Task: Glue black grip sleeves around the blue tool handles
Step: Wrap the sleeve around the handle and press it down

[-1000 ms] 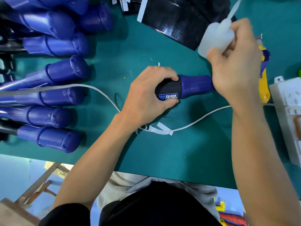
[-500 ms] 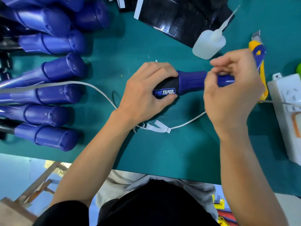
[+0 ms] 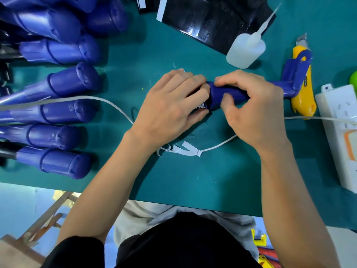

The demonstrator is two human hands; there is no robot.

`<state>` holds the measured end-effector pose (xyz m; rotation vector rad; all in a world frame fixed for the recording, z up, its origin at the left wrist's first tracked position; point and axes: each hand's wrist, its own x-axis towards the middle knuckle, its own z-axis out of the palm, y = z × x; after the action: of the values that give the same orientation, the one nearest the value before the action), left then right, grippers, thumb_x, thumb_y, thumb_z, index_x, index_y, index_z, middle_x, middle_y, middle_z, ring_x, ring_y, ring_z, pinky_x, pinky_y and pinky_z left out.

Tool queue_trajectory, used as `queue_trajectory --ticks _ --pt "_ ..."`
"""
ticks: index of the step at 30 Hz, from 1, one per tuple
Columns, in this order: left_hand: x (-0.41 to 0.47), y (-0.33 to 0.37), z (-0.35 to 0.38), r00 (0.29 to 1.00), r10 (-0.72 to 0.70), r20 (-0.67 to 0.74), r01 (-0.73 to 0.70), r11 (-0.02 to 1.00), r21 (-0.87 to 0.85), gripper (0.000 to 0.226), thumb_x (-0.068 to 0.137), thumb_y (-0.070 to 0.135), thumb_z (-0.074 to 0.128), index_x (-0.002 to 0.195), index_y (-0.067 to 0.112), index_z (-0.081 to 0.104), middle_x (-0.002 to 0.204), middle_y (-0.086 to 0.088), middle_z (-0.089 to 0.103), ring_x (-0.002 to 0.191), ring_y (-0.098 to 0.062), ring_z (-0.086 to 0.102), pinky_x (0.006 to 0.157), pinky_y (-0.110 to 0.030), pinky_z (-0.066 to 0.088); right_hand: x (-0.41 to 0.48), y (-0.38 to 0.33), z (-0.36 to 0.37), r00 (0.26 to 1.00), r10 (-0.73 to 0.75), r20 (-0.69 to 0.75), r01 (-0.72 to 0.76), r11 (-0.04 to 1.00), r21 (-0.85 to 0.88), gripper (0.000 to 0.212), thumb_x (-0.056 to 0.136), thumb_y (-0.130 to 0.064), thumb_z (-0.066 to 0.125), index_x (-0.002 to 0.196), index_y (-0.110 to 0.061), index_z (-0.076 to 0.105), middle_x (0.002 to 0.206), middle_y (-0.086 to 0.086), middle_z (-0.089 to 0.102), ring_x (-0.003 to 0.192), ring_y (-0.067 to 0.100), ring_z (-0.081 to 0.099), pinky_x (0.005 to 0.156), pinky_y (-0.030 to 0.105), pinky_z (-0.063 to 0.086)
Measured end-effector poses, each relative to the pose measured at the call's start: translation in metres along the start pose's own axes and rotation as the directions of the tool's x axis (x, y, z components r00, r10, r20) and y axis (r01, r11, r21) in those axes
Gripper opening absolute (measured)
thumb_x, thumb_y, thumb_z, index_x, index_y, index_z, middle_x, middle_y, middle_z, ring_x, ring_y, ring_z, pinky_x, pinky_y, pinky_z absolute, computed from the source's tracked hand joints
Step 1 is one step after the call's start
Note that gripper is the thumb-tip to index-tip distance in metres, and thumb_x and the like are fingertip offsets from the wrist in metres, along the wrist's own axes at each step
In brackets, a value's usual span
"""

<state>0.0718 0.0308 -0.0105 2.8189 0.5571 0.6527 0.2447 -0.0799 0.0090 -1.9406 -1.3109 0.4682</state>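
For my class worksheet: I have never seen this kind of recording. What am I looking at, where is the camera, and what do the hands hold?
No machine here: a person works bare-handed. All pictures come from a camera on their head, looking down. The left hand grips the black grip sleeve on a blue tool handle; the right hand pinches its blue part. On the green table lie more blue handles, a glue bottle, black sheets, a yellow utility knife and a power strip.
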Motion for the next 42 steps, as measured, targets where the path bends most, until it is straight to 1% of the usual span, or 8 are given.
queue_trajectory --ticks 14,22,25,29,32,35,38,42 --pt "-0.001 0.007 0.001 0.999 0.014 -0.032 -0.01 0.993 0.121 0.019 0.098 0.024 0.065 0.107 0.008 0.07 0.118 -0.007 0.072 0.107 -0.028 0.06 0.104 -0.043 0.046 -0.001 0.0 -0.003 0.999 0.013 0.034 -0.013 1.0 0.019 0.027 0.087 -0.003 0.061 0.106 -0.016 0.075 0.107 -0.008 0.077 0.103 0.024 0.068 0.089 0.047 0.055" --pt "-0.003 0.008 0.004 0.999 0.013 -0.033 -0.011 0.997 0.08 0.019 0.098 0.023 0.067 0.107 0.006 0.07 0.118 -0.008 0.072 0.106 -0.03 0.061 0.104 -0.043 0.046 -0.002 0.0 -0.003 0.999 0.014 0.032 -0.014 1.0 0.016 0.027 0.087 -0.002 0.062 0.106 -0.015 0.076 0.108 -0.008 0.077 0.103 0.023 0.068 0.09 0.046 0.055" --pt "-0.004 0.009 0.005 0.995 -0.096 -0.008 0.095 0.99 -0.102 0.026 0.092 0.021 0.075 0.112 0.006 0.071 0.121 -0.006 0.071 0.109 -0.027 0.06 0.101 -0.039 0.045 -0.002 -0.001 -0.003 0.999 0.025 0.027 -0.026 0.999 0.019 0.027 0.087 -0.002 0.061 0.106 -0.015 0.075 0.108 -0.008 0.077 0.104 0.023 0.068 0.09 0.045 0.055" --pt "-0.009 0.014 0.002 0.882 -0.456 0.122 0.461 0.773 -0.436 0.081 0.073 0.021 0.085 0.147 0.026 0.051 0.119 0.023 0.064 0.114 -0.005 0.058 0.102 -0.021 0.044 -0.003 -0.002 -0.003 0.999 0.028 0.034 -0.029 0.999 0.022 0.028 0.087 -0.001 0.061 0.106 -0.015 0.075 0.11 -0.008 0.077 0.105 0.023 0.068 0.091 0.045 0.055" --pt "-0.007 0.018 0.0 0.839 -0.514 0.179 0.523 0.668 -0.529 0.097 0.07 0.019 0.087 0.151 0.037 0.037 0.12 0.028 0.062 0.119 -0.007 0.062 0.1 -0.018 0.046 -0.001 0.0 -0.003 0.999 0.031 0.033 -0.032 0.999 0.03 0.028 0.087 -0.002 0.06 0.106 -0.015 0.075 0.11 -0.009 0.077 0.106 0.023 0.068 0.091 0.046 0.054" --pt "-0.006 0.011 -0.005 0.823 -0.518 0.235 0.527 0.54 -0.656 0.087 0.072 0.016 0.086 0.147 0.027 0.045 0.123 0.015 0.065 0.123 -0.015 0.062 0.101 -0.024 0.048 -0.002 -0.001 -0.003 0.999 0.038 0.039 -0.039 0.999 0.026 0.028 0.087 -0.001 0.061 0.107 -0.015 0.075 0.109 -0.008 0.077 0.104 0.023 0.067 0.091 0.044 0.054" --pt "-0.005 0.002 -0.013 0.762 -0.519 0.388 0.584 0.292 -0.757 0.067 0.082 0.019 0.078 0.143 0.017 0.049 0.121 -0.001 0.069 0.119 -0.017 0.063 0.103 -0.039 0.052 -0.002 -0.003 -0.003 0.995 0.083 0.048 -0.086 0.994 0.064 0.026 0.088 -0.004 0.063 0.107 -0.017 0.074 0.106 -0.011 0.076 0.103 0.022 0.066 0.094 0.041 0.051" --pt "-0.001 0.0 -0.015 0.654 -0.606 0.453 0.595 0.042 -0.802 0.034 0.1 0.013 0.056 0.134 0.012 0.056 0.108 0.002 0.076 0.107 -0.016 0.066 0.097 -0.03 0.054 0.003 -0.014 0.009 0.985 0.174 -0.017 -0.17 0.976 0.134 0.015 0.095 -0.027 0.064 0.103 -0.018 0.072 0.097 -0.017 0.072 0.099 0.012 0.066 0.101 0.032 0.044"
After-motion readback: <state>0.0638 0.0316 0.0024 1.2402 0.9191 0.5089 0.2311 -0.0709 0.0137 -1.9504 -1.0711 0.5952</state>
